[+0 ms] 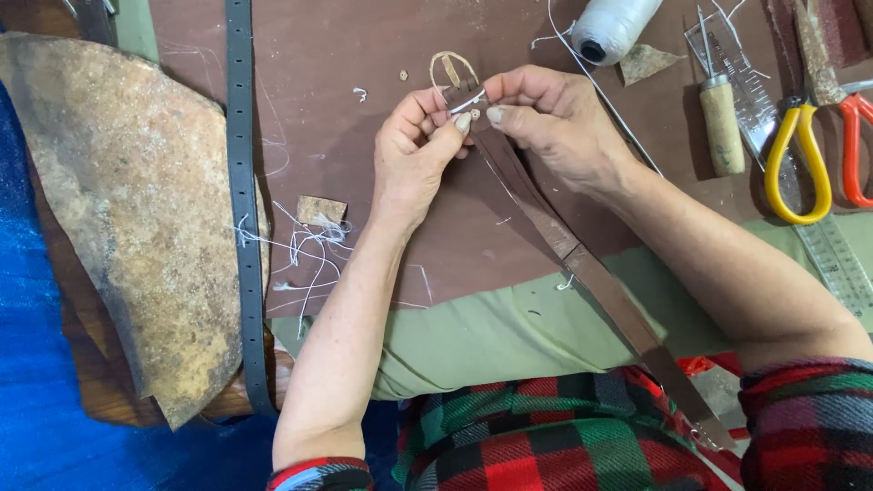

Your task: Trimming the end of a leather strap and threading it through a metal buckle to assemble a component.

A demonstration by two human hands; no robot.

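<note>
My left hand [414, 150] and my right hand [555, 123] meet over a brown work mat [364, 55], both pinching the far end of a long brown leather strap [582, 268]. The strap runs from my fingertips diagonally down to the right, across my lap. A white thread [466, 102] crosses the strap end between my thumbs and trails off toward a white spool [614, 27] at the top. A small light leather loop [452, 65] lies just beyond the strap end.
A dark grey strap [244, 209] lies lengthwise on the left beside a large tan leather hide [127, 218]. Thread scraps [305, 245] litter the mat. At the right lie a wooden-handled awl [720, 123], a clear ruler [818, 236], yellow-handled scissors [800, 159] and orange-handled ones [855, 145].
</note>
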